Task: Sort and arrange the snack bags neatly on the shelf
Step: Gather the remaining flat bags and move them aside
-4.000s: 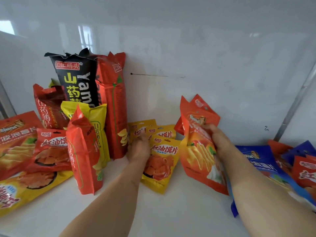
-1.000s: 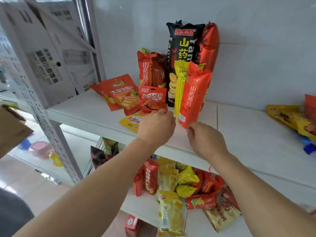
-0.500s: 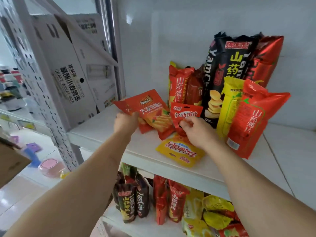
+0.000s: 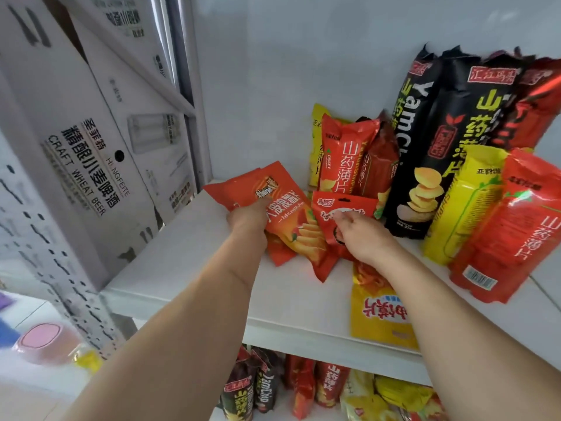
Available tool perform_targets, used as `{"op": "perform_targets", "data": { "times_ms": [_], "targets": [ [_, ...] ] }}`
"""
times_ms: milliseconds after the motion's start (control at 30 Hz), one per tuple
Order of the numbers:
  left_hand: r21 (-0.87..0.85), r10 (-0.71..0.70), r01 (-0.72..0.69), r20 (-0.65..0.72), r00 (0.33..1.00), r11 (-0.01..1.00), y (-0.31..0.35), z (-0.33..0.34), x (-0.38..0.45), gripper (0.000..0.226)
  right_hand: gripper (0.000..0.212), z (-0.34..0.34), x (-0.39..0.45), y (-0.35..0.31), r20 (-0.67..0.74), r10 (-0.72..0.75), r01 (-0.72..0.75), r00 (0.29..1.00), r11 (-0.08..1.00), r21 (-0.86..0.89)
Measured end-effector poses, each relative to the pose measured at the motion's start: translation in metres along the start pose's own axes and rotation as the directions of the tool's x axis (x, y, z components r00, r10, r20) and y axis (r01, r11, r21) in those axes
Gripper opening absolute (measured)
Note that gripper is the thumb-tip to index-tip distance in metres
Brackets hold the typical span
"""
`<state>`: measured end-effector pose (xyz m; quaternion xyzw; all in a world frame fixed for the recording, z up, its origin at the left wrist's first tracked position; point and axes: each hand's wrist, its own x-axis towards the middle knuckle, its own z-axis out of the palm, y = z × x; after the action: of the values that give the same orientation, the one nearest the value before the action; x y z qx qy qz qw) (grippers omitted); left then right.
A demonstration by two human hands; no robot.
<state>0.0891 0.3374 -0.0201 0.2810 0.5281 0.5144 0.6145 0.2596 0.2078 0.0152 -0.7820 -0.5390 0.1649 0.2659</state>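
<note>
Head view, white shelf [image 4: 194, 287], left end.

The left hand [image 4: 247, 218] is closed on an orange potato-chip bag [image 4: 296, 226]: the thumb is laid across the printed face and the fingers are hidden underneath. The bag lies near the shelf's left rear corner, face up. Its long axis runs diagonally, the top seal pointed toward the left rear corner and the bottom toward the front edge. A second orange bag [image 4: 277, 253] is seen directly beneath it, edges showing on the same diagonal.

The right hand [image 4: 361, 235] pinches a small red hang-hole pouch [image 4: 340, 209] between thumb and curled fingers at mid-height. The pouch is held roughly upright, header up, just to the right of the orange bag and overlapping its edge.

A yellow pouch [image 4: 376, 317] lies flat under the right forearm, its long axis front to back, its lower end overhanging the front edge; print is read upside down.

Along the rear wall stand a red yam-chip bag [image 4: 343, 156], a tall black YamChip bag [image 4: 425, 141], a yellow bag [image 4: 464, 205] and a red bag [image 4: 513, 226], the last two leaning.

A craft wheat beer carton [image 4: 85, 165] is seen beyond the shelf's left edge. More snack bags [image 4: 306, 387] are packed on the shelf below.
</note>
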Motion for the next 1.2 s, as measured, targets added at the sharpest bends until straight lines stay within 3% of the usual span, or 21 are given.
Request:
{"op": "perform_targets", "data": {
  "times_ms": [100,167,233,300,400,633,800,900,1000,1100,1200],
  "targets": [
    [-0.084,-0.002,0.004,0.021,1.0,0.996,0.005,-0.004,-0.018,0.057,0.028,0.003,0.006,0.003,-0.061,-0.01,0.023,0.998,0.977,0.213],
    [-0.095,0.022,-0.02,0.023,0.999,0.995,0.007,-0.01,-0.018,0.054,0.021,0.005,0.012,0.009,-0.149,0.057,-0.016,0.987,0.965,0.261],
    [-0.049,0.055,-0.052,0.049,0.997,0.997,0.008,-0.017,-0.017,0.05,0.036,0.008,0.018,0.015,-0.244,0.128,-0.113,0.961,0.991,0.075],
    [-0.015,0.064,-0.063,0.095,0.993,0.998,0.008,-0.023,-0.018,0.044,0.056,0.014,0.019,0.014,-0.232,0.196,-0.224,0.953,0.97,-0.098],
    [-0.008,0.066,-0.065,0.154,0.986,0.998,0.01,-0.03,-0.019,0.042,0.063,0.029,0.021,0.008,-0.142,0.208,-0.222,0.968,0.971,-0.087],
    [-0.056,0.093,-0.081,0.262,0.961,0.995,0.008,-0.031,-0.032,0.043,0.054,0.045,0.022,-0.021,-0.173,0.103,-0.126,0.98,0.984,-0.125],
    [0.007,0.084,-0.089,0.266,0.96,0.996,0.002,-0.022,-0.037,0.069,0.051,0.053,0.016,-0.039,-0.162,-0.001,-0.017,0.987,0.994,-0.109],
    [0.038,0.076,-0.088,0.242,0.967,0.995,-0.004,-0.023,-0.034,0.053,0.043,0.042,0.01,-0.03,-0.168,-0.051,0.048,0.985,0.999,-0.021],
    [0.041,0.074,-0.088,0.259,0.963,0.995,-0.005,-0.027,-0.033,0.048,0.046,0.011,-0.001,0.005,-0.167,0.028,-0.05,0.986,0.991,-0.125],
    [0.075,0.047,-0.069,0.267,0.962,0.995,-0.001,-0.029,-0.035,0.046,0.065,-0.022,-0.022,0.042,-0.094,0.15,-0.172,0.984,0.934,-0.312],
    [0.104,0.035,-0.066,0.274,0.961,0.992,0.001,-0.028,-0.041,0.048,0.075,-0.036,-0.04,0.061,-0.029,0.254,-0.246,0.967,0.891,-0.383]
  ]
}}
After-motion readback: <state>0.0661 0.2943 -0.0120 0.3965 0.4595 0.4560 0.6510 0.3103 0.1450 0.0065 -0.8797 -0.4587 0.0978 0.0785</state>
